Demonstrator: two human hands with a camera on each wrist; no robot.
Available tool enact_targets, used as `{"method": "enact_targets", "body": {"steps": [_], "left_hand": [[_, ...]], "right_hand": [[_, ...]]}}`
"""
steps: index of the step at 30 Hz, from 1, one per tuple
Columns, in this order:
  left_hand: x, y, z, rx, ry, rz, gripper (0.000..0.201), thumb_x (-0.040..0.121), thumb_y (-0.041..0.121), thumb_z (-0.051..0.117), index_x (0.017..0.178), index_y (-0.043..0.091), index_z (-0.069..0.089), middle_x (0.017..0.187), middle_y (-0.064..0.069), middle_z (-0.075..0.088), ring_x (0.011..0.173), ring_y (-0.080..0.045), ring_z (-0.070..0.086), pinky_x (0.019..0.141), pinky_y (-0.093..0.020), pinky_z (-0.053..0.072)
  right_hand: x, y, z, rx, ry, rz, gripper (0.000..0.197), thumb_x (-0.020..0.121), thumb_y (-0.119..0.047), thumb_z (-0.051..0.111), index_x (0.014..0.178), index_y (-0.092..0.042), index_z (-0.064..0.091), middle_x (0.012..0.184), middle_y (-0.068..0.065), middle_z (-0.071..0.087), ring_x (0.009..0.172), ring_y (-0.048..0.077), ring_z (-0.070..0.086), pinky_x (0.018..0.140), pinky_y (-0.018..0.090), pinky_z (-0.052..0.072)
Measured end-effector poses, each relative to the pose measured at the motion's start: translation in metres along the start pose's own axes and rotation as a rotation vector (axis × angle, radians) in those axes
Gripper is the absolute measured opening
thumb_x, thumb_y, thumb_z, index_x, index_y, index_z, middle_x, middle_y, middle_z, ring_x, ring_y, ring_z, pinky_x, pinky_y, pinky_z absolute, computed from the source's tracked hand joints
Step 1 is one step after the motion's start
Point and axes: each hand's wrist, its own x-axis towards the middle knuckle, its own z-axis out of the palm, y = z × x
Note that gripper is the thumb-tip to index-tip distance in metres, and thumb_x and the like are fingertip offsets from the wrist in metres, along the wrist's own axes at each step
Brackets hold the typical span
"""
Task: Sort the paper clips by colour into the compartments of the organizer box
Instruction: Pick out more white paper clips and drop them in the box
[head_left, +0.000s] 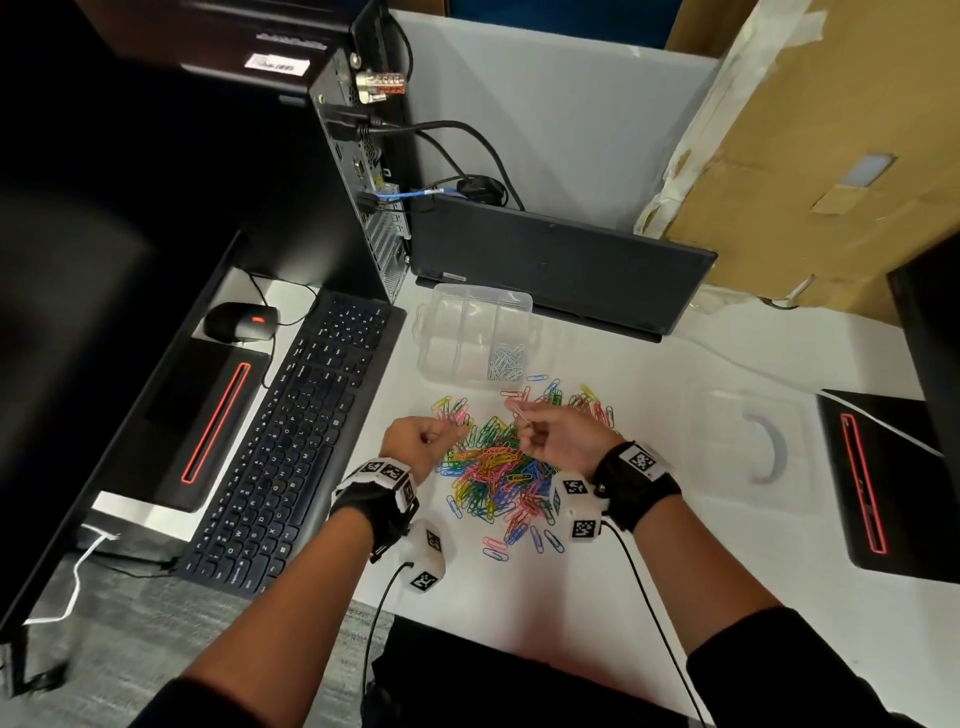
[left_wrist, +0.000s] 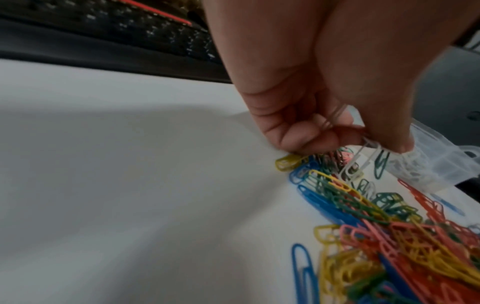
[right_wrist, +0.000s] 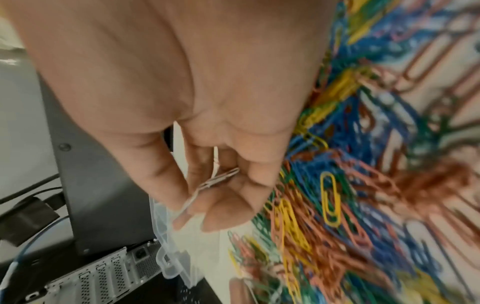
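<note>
A heap of coloured paper clips (head_left: 498, 462) lies on the white desk, also spread under both wrist views as the clip heap (left_wrist: 376, 236) and clip heap (right_wrist: 350, 195). Behind it stands the clear organizer box (head_left: 475, 332); white clips (head_left: 505, 361) fill its near right compartment. My left hand (head_left: 434, 439) is at the heap's left edge and pinches white clips (left_wrist: 363, 156) in curled fingers. My right hand (head_left: 535, 431) hovers over the heap's far side and holds white clips (right_wrist: 215, 181) between thumb and fingers.
A black keyboard (head_left: 296, 436) lies left of the heap, with a mouse (head_left: 239, 322) beyond. A computer tower (head_left: 358, 171) and a dark laptop (head_left: 556, 265) stand behind the box. The box's clear lid (head_left: 748, 447) rests to the right, near a black device (head_left: 883, 483).
</note>
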Motion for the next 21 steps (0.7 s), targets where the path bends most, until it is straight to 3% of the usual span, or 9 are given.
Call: {"method": "enact_targets", "body": {"steps": [2,5,7,9,12,14,17,19,21], "left_hand": [[-0.002,0.0,-0.002,-0.064,0.004,-0.012,0.04,0.082,0.043,0.071,0.071,0.006,0.066,0.062,-0.005,0.059,0.056,-0.012,0.052,0.068,-0.021,0.048],[-0.005,0.002,-0.005,-0.21,0.026,-0.041,0.03,0.083,0.034,0.072,0.09,0.005,0.072,0.067,-0.007,0.067,0.051,-0.01,0.052,0.055,-0.02,0.048],[-0.005,0.001,-0.008,-0.261,0.038,-0.029,0.018,0.088,0.02,0.069,0.099,0.006,0.072,0.076,-0.008,0.072,0.051,-0.006,0.056,0.052,-0.015,0.048],[-0.004,0.001,-0.009,-0.303,0.036,-0.025,0.015,0.09,0.012,0.066,0.102,0.006,0.071,0.084,-0.01,0.074,0.056,-0.008,0.059,0.051,-0.015,0.048],[-0.004,0.001,-0.01,-0.341,0.021,-0.032,0.015,0.09,-0.001,0.062,0.101,0.006,0.069,0.075,-0.01,0.069,0.056,-0.011,0.059,0.051,-0.017,0.048],[-0.003,0.001,-0.01,-0.384,-0.003,-0.052,0.019,0.088,-0.007,0.061,0.096,0.009,0.069,0.078,-0.017,0.068,0.064,-0.018,0.064,0.058,-0.022,0.053],[-0.002,-0.001,-0.01,-0.405,-0.03,-0.069,0.022,0.088,-0.009,0.06,0.097,0.009,0.068,0.086,-0.017,0.07,0.082,-0.021,0.069,0.071,-0.027,0.057],[-0.003,0.004,-0.01,-0.425,-0.032,-0.1,0.026,0.09,-0.014,0.052,0.095,0.006,0.067,0.087,-0.017,0.068,0.082,-0.021,0.067,0.069,-0.024,0.057],[-0.007,0.014,-0.013,-0.476,-0.054,-0.113,0.033,0.089,-0.023,0.04,0.093,0.0,0.064,0.081,-0.018,0.064,0.069,-0.023,0.06,0.06,-0.022,0.052]], "right_hand": [[0.002,0.006,0.006,0.064,-0.025,0.024,0.017,0.091,-0.006,0.057,0.107,-0.003,0.06,0.081,0.006,0.056,0.07,0.017,0.054,0.068,0.029,0.054],[0.008,0.012,0.016,-0.074,0.016,-0.03,0.014,0.091,-0.017,0.062,0.098,-0.005,0.063,0.082,0.006,0.06,0.071,0.017,0.057,0.07,0.031,0.053],[0.013,0.013,0.025,-0.407,0.1,-0.138,0.018,0.092,-0.024,0.065,0.092,-0.006,0.068,0.078,0.002,0.063,0.071,0.015,0.058,0.067,0.027,0.051],[0.018,0.012,0.033,-0.922,0.205,-0.26,0.021,0.089,-0.031,0.068,0.093,-0.011,0.072,0.081,-0.004,0.067,0.075,0.012,0.061,0.071,0.023,0.05],[0.029,0.012,0.042,-1.368,0.378,-0.35,0.024,0.083,-0.037,0.075,0.081,-0.014,0.077,0.079,-0.005,0.073,0.076,0.009,0.067,0.07,0.017,0.05],[0.036,0.015,0.047,-1.512,0.464,-0.323,0.035,0.08,-0.042,0.074,0.063,-0.012,0.073,0.061,-0.002,0.069,0.061,0.011,0.065,0.057,0.019,0.051],[0.042,0.021,0.054,-1.602,0.548,-0.284,0.037,0.076,-0.048,0.076,0.067,-0.013,0.076,0.062,-0.001,0.07,0.058,0.013,0.064,0.055,0.024,0.052],[0.043,0.024,0.057,-1.583,0.579,-0.274,0.032,0.076,-0.044,0.077,0.071,-0.012,0.077,0.064,0.0,0.07,0.057,0.013,0.063,0.053,0.022,0.048],[0.045,0.024,0.058,-1.564,0.58,-0.258,0.026,0.077,-0.037,0.076,0.074,-0.012,0.078,0.066,0.001,0.071,0.061,0.015,0.065,0.059,0.025,0.054]]}}
